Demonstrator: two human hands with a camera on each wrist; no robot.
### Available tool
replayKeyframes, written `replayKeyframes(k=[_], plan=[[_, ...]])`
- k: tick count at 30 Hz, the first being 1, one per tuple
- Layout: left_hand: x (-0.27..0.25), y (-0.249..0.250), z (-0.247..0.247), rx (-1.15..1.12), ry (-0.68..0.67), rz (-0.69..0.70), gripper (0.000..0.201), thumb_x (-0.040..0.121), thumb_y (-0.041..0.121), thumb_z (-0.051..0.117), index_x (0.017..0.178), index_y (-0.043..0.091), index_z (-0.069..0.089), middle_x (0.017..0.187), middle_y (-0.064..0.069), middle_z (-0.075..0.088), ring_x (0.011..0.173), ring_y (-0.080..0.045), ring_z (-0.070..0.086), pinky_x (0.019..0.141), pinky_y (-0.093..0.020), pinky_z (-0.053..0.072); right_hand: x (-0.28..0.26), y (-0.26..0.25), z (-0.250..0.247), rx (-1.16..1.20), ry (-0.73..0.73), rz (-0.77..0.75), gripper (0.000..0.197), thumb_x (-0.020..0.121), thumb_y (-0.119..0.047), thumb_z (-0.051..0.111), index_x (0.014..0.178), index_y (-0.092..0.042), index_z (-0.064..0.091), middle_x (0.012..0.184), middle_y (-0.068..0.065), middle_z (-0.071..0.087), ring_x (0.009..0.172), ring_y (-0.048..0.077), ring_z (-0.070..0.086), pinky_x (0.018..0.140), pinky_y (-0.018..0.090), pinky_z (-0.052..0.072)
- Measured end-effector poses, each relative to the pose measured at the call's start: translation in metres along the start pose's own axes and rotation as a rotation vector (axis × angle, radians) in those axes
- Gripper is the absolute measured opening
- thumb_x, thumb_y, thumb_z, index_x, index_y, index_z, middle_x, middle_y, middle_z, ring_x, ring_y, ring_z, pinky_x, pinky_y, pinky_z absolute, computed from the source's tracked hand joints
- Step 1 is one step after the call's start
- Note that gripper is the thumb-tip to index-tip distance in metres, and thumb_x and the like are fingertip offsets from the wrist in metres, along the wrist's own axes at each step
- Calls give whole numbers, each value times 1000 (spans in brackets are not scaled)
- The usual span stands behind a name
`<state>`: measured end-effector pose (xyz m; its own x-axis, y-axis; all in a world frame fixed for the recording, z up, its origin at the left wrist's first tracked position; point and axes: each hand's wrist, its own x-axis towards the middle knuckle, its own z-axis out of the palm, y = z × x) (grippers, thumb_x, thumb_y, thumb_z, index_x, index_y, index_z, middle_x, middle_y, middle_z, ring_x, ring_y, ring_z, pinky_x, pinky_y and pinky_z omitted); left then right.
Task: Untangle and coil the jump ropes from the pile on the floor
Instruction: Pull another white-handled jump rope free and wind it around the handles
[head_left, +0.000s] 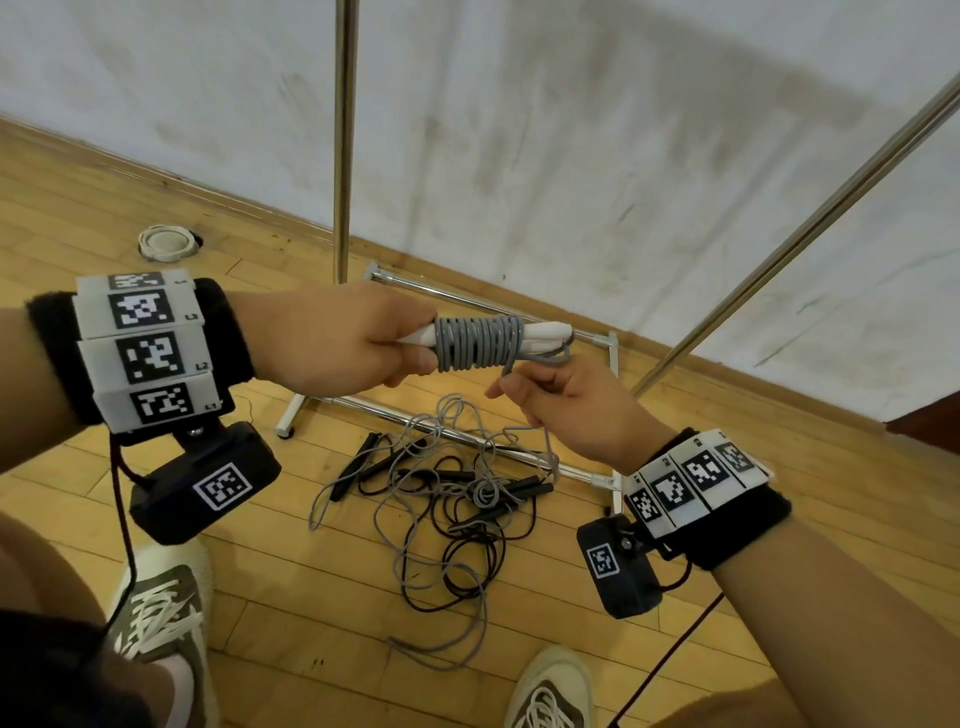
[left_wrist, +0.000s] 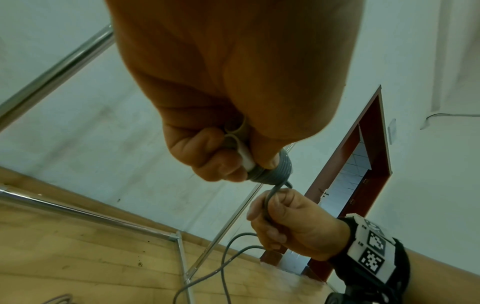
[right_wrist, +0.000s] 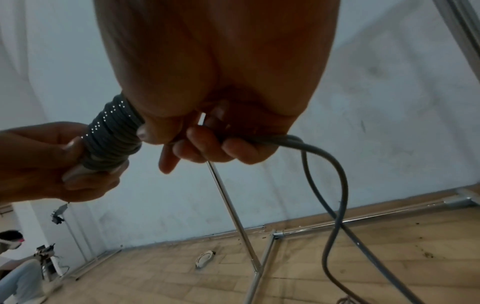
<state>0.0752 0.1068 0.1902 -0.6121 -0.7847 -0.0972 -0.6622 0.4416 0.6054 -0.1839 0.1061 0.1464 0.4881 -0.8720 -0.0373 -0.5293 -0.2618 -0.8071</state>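
Observation:
My left hand (head_left: 363, 343) grips a pair of white handles (head_left: 545, 332) held level at chest height, with grey rope (head_left: 478, 343) wound tightly round them in several turns. Just to the right and below, my right hand (head_left: 561, 405) holds the loose grey cord (left_wrist: 267, 203) that leads off the coil (right_wrist: 114, 135); its doubled strand (right_wrist: 335, 185) hangs down toward the floor. Under both hands lies the pile of tangled ropes (head_left: 457, 499), grey and black cords with black handles (head_left: 363, 462).
A metal clothes rack (head_left: 343, 156) stands against the white wall, its base bars (head_left: 467, 431) crossing the wooden floor beside the pile. A white ring-shaped object (head_left: 166, 241) lies at the far left. My shoes (head_left: 166, 613) flank the pile. A seated person (right_wrist: 23, 273) shows far left.

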Motion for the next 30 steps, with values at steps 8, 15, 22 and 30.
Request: replayKeyframes(k=[8, 15, 22, 30], plan=[[-2, 3, 4, -106, -104, 19, 23, 98, 27, 52, 75, 24, 51, 61, 10, 54, 53, -5, 48, 54, -22, 41, 2, 12, -5, -97, 25, -10, 27, 94, -14, 58, 83, -38, 64, 74, -8, 68, 66, 12, 62, 65, 32, 56], [-5, 8, 11, -19, -274, 18, 25, 99, 35, 49, 79, 21, 50, 66, 6, 53, 54, -4, 47, 54, -23, 43, 8, 30, -22, -767, -98, -73, 23, 93, -34, 59, 72, -31, 49, 70, -9, 60, 66, 12, 55, 56, 28, 40], [4, 6, 21, 203, -325, -69, 25, 101, 37, 46, 78, 27, 46, 69, 6, 54, 57, -8, 47, 60, -28, 44, 9, 13, -25, -279, -55, 116, 26, 90, -42, 63, 77, -21, 57, 67, -8, 59, 51, 4, 49, 54, 34, 49], [18, -4, 19, 291, -199, -167, 23, 102, 36, 45, 81, 24, 45, 73, 2, 54, 60, -11, 51, 56, -25, 41, 15, -12, -22, 169, 84, 203, 25, 100, -17, 49, 80, -9, 62, 63, -1, 55, 45, 0, 43, 43, 18, 31]])
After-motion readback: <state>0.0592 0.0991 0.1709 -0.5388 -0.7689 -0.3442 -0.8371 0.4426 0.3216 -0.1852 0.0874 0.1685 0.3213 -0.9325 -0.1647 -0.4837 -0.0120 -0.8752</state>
